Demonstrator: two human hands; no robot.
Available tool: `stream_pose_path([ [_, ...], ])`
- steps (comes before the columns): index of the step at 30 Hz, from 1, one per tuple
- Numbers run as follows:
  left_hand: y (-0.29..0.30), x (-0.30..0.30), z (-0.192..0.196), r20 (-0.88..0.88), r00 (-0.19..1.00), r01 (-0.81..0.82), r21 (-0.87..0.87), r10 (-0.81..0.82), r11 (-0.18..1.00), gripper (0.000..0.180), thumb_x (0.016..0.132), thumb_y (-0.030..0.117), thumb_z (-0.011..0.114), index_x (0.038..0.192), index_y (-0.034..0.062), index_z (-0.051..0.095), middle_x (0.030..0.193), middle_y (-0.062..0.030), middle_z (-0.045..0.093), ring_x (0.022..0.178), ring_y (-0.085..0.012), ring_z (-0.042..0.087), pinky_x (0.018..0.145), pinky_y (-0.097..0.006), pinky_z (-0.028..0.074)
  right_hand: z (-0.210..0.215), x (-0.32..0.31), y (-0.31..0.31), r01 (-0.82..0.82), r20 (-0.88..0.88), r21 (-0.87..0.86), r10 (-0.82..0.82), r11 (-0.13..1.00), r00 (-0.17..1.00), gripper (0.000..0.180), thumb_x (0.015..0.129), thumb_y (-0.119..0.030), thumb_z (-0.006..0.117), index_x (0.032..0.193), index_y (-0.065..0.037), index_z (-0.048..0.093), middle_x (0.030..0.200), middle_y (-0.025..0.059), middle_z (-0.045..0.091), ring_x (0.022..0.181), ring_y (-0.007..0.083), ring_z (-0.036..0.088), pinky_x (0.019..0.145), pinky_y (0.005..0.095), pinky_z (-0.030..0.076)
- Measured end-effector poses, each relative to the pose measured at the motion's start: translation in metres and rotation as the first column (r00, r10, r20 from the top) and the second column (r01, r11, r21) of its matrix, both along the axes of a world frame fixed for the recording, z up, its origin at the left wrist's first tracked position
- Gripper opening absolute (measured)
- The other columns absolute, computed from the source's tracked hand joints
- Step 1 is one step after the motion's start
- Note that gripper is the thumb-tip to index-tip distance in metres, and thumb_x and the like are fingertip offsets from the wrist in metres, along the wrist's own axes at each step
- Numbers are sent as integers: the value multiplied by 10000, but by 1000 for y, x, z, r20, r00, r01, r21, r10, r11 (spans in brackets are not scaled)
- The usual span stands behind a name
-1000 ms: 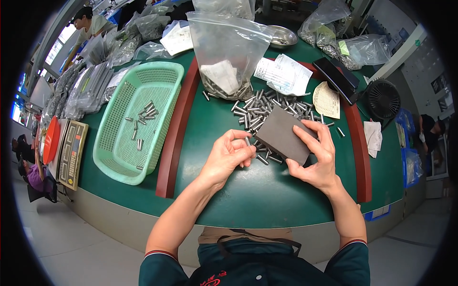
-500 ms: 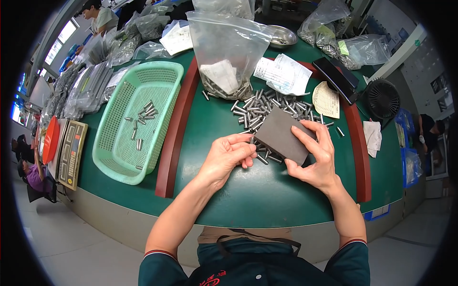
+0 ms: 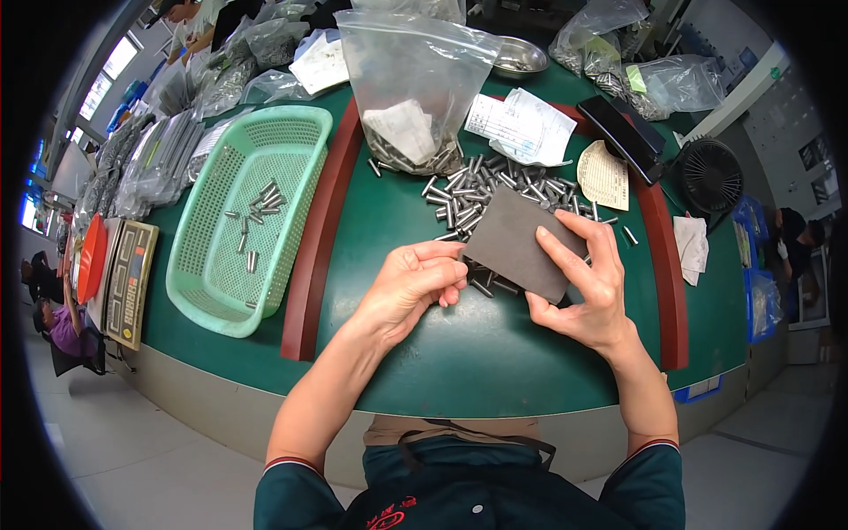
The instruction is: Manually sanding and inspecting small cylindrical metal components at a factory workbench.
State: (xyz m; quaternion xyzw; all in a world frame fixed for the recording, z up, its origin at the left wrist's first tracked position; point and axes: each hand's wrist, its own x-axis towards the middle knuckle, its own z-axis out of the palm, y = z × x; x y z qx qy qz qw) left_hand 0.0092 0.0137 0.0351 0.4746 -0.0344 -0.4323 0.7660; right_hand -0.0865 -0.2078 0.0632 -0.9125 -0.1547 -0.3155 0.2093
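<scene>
Bare green tabletop (image 3: 495, 353) lay open between the table's near edge and both hands. Left hand (image 3: 411, 287) had fingertips pinched together at the near-left corner of a flat, matte grey rectangular pad (image 3: 521, 243). Right hand (image 3: 587, 291) clamped the pad's right edge. Behind lay loose shiny metal pins (image 3: 486, 190), then a clear plastic bag (image 3: 415, 84); a green mesh basket (image 3: 221, 291) sat left, past a brown rail (image 3: 322, 230).

A matt grey pad (image 3: 521, 240) is seen over shiny metal pins (image 3: 477, 190). The tabletop (image 3: 495, 344) is covered in smooth green, and the basket (image 3: 221, 296) is moulded in plastic.
</scene>
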Motion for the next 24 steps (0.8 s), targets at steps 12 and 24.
stream_pose_path([
  [12, -4, -6, 2, 49, 996, 70, 2, -70, 998, 386, 845, 67, 685, 1176, -73, 546, 784, -70, 650, 622, -106, 588, 593, -223, 483, 4, -1, -13, 57, -23, 132, -55, 990, 998, 624, 527, -98, 720, 1137, 5, 643, 1165, 192, 534, 1016, 315, 567, 862, 382, 485],
  [24, 0, -3, 4, 9, 1000, 2, 17, -2, 1000, 560, 840, 58, 699, 1293, -124, 426, 875, -131, 674, 702, -127, 623, 652, -236, 514, 5, 0, -8, 3, -52, 148, 5, 989, 999, 597, 509, -124, 765, 1087, -11, 664, 1125, 187, 558, 958, 328, 561, 822, 403, 472],
])
